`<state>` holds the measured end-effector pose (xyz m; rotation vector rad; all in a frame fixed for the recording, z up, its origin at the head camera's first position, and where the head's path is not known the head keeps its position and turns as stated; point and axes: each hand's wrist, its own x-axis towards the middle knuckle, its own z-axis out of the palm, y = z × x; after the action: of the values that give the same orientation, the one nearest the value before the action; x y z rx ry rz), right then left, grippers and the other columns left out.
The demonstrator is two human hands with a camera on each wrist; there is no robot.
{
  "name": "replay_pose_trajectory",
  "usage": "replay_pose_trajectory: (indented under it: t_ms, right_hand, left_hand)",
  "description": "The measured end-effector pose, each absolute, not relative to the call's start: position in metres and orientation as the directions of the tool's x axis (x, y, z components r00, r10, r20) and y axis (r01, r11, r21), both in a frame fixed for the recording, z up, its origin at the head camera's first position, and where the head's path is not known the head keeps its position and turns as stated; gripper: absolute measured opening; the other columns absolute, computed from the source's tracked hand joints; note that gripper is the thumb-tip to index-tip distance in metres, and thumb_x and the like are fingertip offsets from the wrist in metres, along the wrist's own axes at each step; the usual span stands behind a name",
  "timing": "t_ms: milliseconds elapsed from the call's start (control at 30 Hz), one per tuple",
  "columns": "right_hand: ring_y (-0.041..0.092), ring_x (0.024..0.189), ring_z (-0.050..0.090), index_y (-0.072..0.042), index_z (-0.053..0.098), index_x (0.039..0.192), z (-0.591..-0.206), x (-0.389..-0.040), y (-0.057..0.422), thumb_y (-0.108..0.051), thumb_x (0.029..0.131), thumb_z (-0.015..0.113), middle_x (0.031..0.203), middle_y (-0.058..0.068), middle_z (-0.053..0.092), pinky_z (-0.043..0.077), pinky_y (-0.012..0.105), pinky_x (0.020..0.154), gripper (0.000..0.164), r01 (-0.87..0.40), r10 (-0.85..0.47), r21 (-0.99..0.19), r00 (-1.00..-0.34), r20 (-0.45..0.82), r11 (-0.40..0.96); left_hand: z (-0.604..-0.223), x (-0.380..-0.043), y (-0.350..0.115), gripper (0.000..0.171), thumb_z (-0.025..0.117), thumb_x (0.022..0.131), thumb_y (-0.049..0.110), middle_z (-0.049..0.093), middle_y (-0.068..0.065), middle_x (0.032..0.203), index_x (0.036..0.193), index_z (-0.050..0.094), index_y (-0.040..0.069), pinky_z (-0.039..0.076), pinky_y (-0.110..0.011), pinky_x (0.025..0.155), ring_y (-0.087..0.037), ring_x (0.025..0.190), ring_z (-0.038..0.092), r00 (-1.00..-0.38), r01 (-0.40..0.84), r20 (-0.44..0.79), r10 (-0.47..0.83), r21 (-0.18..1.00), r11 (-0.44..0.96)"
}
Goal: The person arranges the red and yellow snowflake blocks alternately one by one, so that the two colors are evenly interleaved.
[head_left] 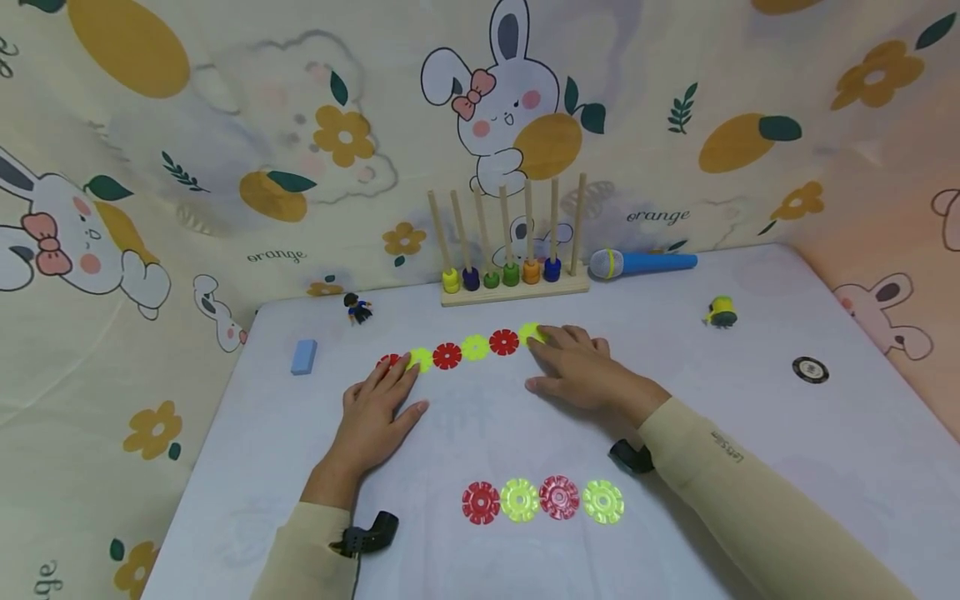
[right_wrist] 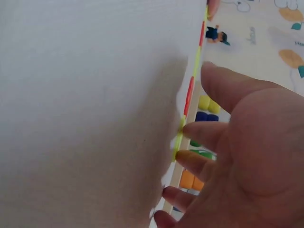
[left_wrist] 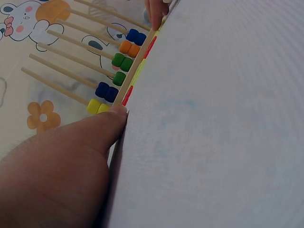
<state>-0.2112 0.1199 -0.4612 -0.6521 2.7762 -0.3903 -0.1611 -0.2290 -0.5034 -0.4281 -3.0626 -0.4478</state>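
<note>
A slightly slanting row of notched plastic discs, red and yellow-green in turn, lies on the white table. My left hand (head_left: 378,425) rests at the row's left end, its straight fingers over the end red disc (head_left: 387,359) and the edge of a yellow-green disc (head_left: 422,360). At the other end, my right hand (head_left: 581,371) touches the last yellow-green disc (head_left: 531,332) with spread fingertips, partly covering it. Between the hands a red disc (head_left: 447,356), a yellow-green disc (head_left: 476,347) and another red disc (head_left: 504,342) show fully.
Nearer me lies a second short row of red and yellow-green discs (head_left: 520,500). Behind stand a wooden peg rack (head_left: 517,293) with coloured beads and a blue toy microphone (head_left: 652,263). A figurine (head_left: 357,309) and blue block (head_left: 303,357) sit left; a yellow-green toy (head_left: 722,312) and black chip (head_left: 811,369), right.
</note>
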Motion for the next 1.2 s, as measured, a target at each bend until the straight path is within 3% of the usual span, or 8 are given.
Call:
replay_pose_trajectory:
  t_ms: [200, 400, 567, 700, 867, 1000, 1100, 1200]
  right_hand:
    - [0.031, 0.138, 0.022, -0.03, 0.035, 0.149, -0.453, -0.208, 0.128, -0.055, 0.092, 0.054, 0.154, 0.002, 0.025, 0.022, 0.062, 0.102, 0.066, -0.287, -0.417, -0.563, -0.902, -0.114, 0.775]
    - [0.024, 0.115, 0.053, -0.027, 0.045, 0.141, -0.439, -0.183, 0.151, -0.041, 0.095, 0.057, 0.138, -0.001, 0.047, 0.046, 0.048, 0.09, 0.049, -0.158, -0.413, -0.881, -0.909, -0.046, 0.446]
    - [0.031, 0.109, 0.058, -0.025, 0.044, 0.14, -0.436, -0.148, 0.17, -0.027, 0.098, 0.056, 0.132, 0.008, 0.053, 0.048, 0.048, 0.085, 0.044, -0.108, -0.465, -0.965, -0.885, -0.015, 0.238]
    - [0.04, 0.11, 0.055, -0.022, 0.04, 0.143, -0.437, -0.12, 0.181, -0.019, 0.099, 0.053, 0.133, 0.018, 0.05, 0.049, 0.052, 0.082, 0.046, -0.062, -0.516, -0.985, -0.856, -0.03, 0.16]
    - [0.038, 0.109, 0.053, -0.02, 0.04, 0.143, -0.448, -0.092, 0.187, -0.012, 0.094, 0.06, 0.13, 0.016, 0.052, 0.05, 0.039, 0.083, 0.054, -0.097, -0.548, -0.973, -0.836, -0.035, 0.21]
    - [0.025, 0.111, 0.053, -0.022, 0.041, 0.143, -0.459, -0.075, 0.177, -0.024, 0.087, 0.072, 0.129, 0.002, 0.054, 0.046, 0.034, 0.091, 0.064, -0.107, -0.559, -0.938, -0.822, -0.103, 0.33]
    - [0.012, 0.117, 0.046, -0.028, 0.048, 0.138, -0.465, -0.066, 0.167, -0.04, 0.08, 0.077, 0.128, -0.012, 0.052, 0.04, 0.037, 0.098, 0.066, -0.214, -0.574, -0.854, -0.811, -0.115, 0.474]
    - [0.007, 0.115, 0.041, -0.032, 0.058, 0.127, -0.47, -0.061, 0.158, -0.042, 0.077, 0.079, 0.124, -0.019, 0.048, 0.038, 0.04, 0.096, 0.055, -0.395, -0.597, -0.722, -0.802, -0.03, 0.567]
  left_hand:
    - [-0.503, -0.161, -0.228, 0.071, 0.046, 0.089, 0.065, 0.018, 0.011, 0.157, 0.15, 0.031, 0.033, 0.014, -0.058, 0.103, -0.023, 0.144, 0.007, -0.963, 0.27, 0.062, 0.263, 0.277, 0.922]
    - [-0.501, -0.161, -0.227, 0.071, 0.046, 0.089, 0.065, 0.018, 0.011, 0.157, 0.15, 0.031, 0.033, 0.014, -0.058, 0.103, -0.023, 0.144, 0.007, -0.962, 0.272, 0.062, 0.266, 0.275, 0.922]
    - [-0.5, -0.16, -0.227, 0.071, 0.046, 0.09, 0.064, 0.018, 0.01, 0.157, 0.15, 0.032, 0.032, 0.014, -0.058, 0.103, -0.023, 0.144, 0.007, -0.963, 0.269, 0.057, 0.264, 0.278, 0.922]
    - [-0.499, -0.159, -0.226, 0.07, 0.046, 0.09, 0.064, 0.018, 0.01, 0.157, 0.15, 0.032, 0.031, 0.014, -0.058, 0.103, -0.024, 0.144, 0.007, -0.964, 0.265, 0.048, 0.262, 0.281, 0.923]
    - [-0.501, -0.16, -0.225, 0.071, 0.046, 0.089, 0.065, 0.018, 0.009, 0.157, 0.15, 0.031, 0.032, 0.015, -0.059, 0.103, -0.024, 0.144, 0.007, -0.965, 0.262, 0.046, 0.259, 0.268, 0.927]
    - [-0.502, -0.16, -0.226, 0.071, 0.047, 0.089, 0.065, 0.018, 0.009, 0.157, 0.15, 0.032, 0.032, 0.015, -0.059, 0.103, -0.024, 0.144, 0.007, -0.966, 0.259, 0.053, 0.254, 0.268, 0.928]
    - [-0.502, -0.16, -0.226, 0.07, 0.046, 0.09, 0.064, 0.018, 0.01, 0.157, 0.15, 0.031, 0.032, 0.015, -0.058, 0.103, -0.024, 0.144, 0.007, -0.965, 0.261, 0.053, 0.256, 0.268, 0.927]
    - [-0.502, -0.159, -0.226, 0.07, 0.046, 0.09, 0.064, 0.018, 0.01, 0.157, 0.15, 0.031, 0.032, 0.015, -0.057, 0.103, -0.024, 0.144, 0.007, -0.965, 0.262, 0.056, 0.256, 0.264, 0.928]
